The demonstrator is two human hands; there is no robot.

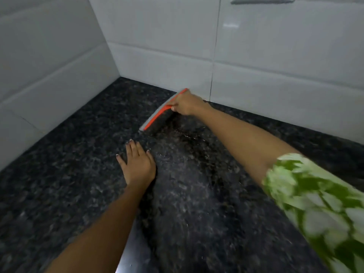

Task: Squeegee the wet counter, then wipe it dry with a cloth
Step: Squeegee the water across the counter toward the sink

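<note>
Right hand [186,104] closed around the handle of an orange and grey squeegee [157,113], far out near the back of the dark speckled granite desk [59,174]. Blade down on the stone, slanting from close to the white tiled wall [275,66] toward the left hand. Wet streaks and droplets glinting on the stone just behind the blade. Left hand [137,164] flat on the desk, palm down, fingers spread, holding nothing. Green and white patterned sleeve [319,203] on the right arm, blurred.
</note>
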